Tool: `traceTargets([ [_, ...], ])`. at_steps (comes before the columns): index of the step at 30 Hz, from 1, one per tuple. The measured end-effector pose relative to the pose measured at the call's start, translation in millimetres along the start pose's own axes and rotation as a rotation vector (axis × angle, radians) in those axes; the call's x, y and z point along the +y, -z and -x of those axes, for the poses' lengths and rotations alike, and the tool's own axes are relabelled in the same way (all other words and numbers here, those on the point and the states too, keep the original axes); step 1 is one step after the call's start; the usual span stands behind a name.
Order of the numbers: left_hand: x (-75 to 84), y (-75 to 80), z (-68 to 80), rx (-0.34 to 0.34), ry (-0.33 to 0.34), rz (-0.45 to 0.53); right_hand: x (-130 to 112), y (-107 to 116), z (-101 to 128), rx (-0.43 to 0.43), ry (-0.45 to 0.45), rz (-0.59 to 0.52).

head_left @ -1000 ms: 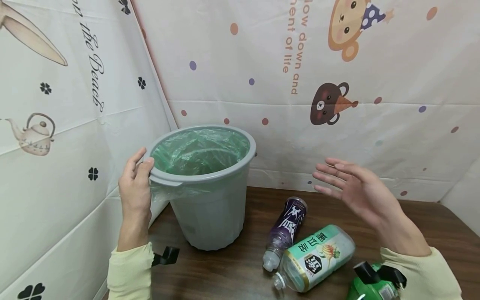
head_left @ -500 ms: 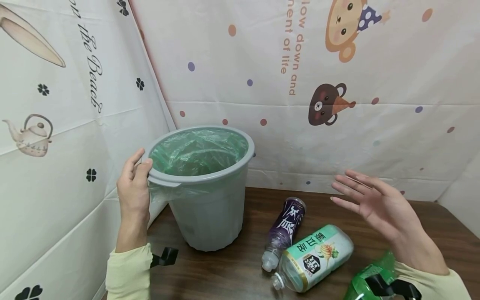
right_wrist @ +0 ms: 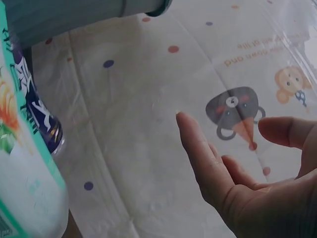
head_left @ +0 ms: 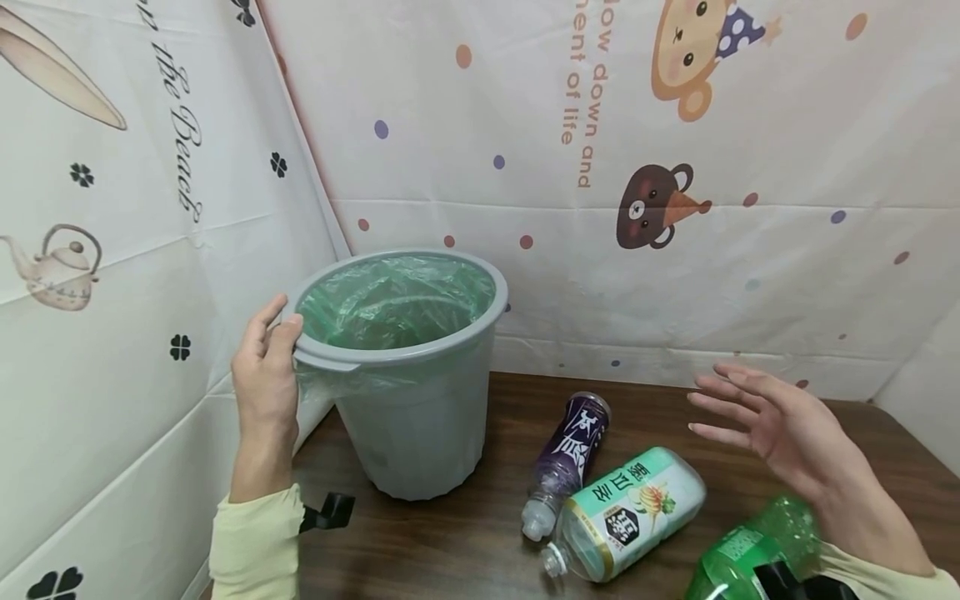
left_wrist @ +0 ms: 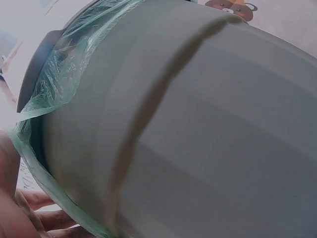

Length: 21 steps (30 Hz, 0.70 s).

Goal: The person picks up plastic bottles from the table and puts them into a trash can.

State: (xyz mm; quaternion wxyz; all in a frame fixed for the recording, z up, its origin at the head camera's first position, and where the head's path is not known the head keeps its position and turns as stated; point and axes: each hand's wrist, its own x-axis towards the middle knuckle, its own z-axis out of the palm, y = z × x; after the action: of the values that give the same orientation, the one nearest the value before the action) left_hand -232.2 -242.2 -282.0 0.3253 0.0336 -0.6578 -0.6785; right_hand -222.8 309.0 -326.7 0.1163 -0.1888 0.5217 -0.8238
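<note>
My left hand (head_left: 266,379) holds the left side of the rim of a grey trash can (head_left: 420,425), its thumb over the edge. A thin green trash bag (head_left: 397,304) lines the can, and its edge hangs outside beneath the rim, near the fingers in the left wrist view. My right hand (head_left: 798,437) hovers with spread, relaxed fingers and nothing in it. Nearest to it lies a green plastic bottle (head_left: 742,554), partly hidden by the sleeve and wrist strap. A bottle with a mint-green label (head_left: 630,512) and a dark purple bottle (head_left: 570,446) lie to its left.
All of this stands on a dark brown wooden table (head_left: 420,550). A white printed cloth (head_left: 787,292) hangs behind it, and another printed cloth (head_left: 142,417) runs along the left side, close to the can and my left arm.
My right hand has moved right and down towards the table's near side, uncovering more of the green bottle. The left hand stays on the rim.
</note>
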Motion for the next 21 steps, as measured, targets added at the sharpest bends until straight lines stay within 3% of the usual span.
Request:
traceTargets([
  [6, 0.4, -2.4, 0.6, -0.013, 0.007, 0.000, 2, 13, 8, -0.057, -0.053, 0.008],
  [9, 0.8, -3.3, -0.2, -0.016, 0.008, -0.003, 1, 19, 14, -0.006, -0.080, 0.068],
  [13, 0.5, -3.2, -0.8, -0.009, 0.007, -0.008, -1, 23, 21, 0.126, -0.119, 0.191],
  [16, -0.2, -2.3, -0.3, -0.002, 0.005, -0.010, -1, 22, 25, 0.258, -0.165, 0.330],
  [21, -0.8, -1.4, -0.6, -0.002, -0.001, -0.011, -2, 17, 28, 0.405, -0.301, 0.708],
])
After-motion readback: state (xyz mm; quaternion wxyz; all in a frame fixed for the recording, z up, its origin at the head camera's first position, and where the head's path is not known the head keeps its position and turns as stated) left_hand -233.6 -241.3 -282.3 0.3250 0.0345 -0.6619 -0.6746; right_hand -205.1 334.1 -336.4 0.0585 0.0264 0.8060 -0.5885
